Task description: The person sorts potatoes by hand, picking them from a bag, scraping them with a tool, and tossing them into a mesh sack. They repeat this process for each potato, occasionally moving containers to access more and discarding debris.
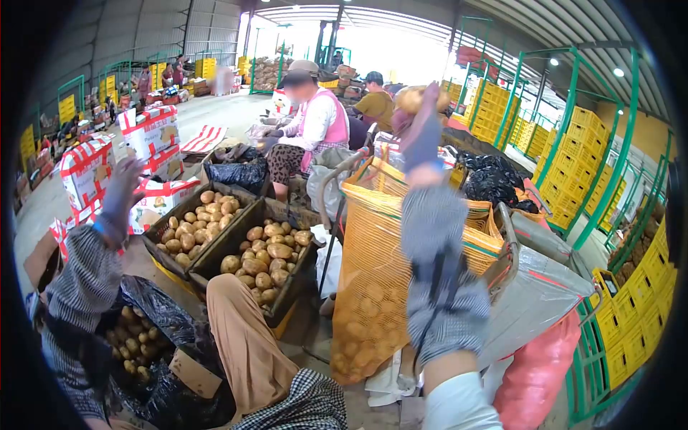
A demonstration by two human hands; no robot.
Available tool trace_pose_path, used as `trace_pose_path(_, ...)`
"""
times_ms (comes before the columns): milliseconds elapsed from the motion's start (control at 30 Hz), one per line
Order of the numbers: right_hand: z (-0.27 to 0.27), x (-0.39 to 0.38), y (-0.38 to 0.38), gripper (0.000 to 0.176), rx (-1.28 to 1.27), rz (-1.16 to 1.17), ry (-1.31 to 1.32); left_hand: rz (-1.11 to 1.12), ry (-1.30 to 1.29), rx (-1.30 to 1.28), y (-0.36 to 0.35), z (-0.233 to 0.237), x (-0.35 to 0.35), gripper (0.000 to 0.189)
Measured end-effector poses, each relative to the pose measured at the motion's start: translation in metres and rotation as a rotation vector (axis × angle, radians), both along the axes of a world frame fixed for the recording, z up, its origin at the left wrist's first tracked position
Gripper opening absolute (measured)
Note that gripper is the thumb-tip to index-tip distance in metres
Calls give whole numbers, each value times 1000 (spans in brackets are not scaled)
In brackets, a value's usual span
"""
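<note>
My right hand [421, 136], in a purple-grey glove, is raised above an orange mesh sack [369, 276]. It grips a potato [410, 99], partly covered by the fingers. Potatoes show through the lower part of the sack, which hangs with its mouth held wide on a metal frame. On the left, my gloved left hand [118, 197] is lifted beside the white-and-red cartons [158, 158], its fingers bent loosely with nothing seen in them. Two dark crates of potatoes [265, 261] stand between my hands. Below my left arm, a black plastic bag [161, 315] holds smaller potatoes.
A co-worker in a pink apron [333, 122] sits beyond the crates, and another person [376, 104] is behind. Yellow crates [573, 165] are stacked within green racks at right. A full pink sack [537, 373] stands at lower right, beside a grey cover [534, 287].
</note>
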State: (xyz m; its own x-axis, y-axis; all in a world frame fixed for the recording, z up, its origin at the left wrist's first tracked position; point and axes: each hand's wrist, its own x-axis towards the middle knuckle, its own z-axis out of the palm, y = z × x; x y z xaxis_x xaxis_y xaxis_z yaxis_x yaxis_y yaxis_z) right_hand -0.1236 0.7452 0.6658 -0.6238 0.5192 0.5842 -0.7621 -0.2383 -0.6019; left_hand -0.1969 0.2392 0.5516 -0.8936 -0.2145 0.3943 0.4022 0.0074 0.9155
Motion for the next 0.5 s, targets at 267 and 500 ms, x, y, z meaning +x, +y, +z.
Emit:
trace_pose_path(267, -7, -28, -44, 23, 71, 510, 42, 252, -246, 216, -173, -91, 116, 55)
trace_pose_path(500, -156, -4, -322, 42, 535, 566, -242, 568, -589, 317, -277, -181, 200, 56)
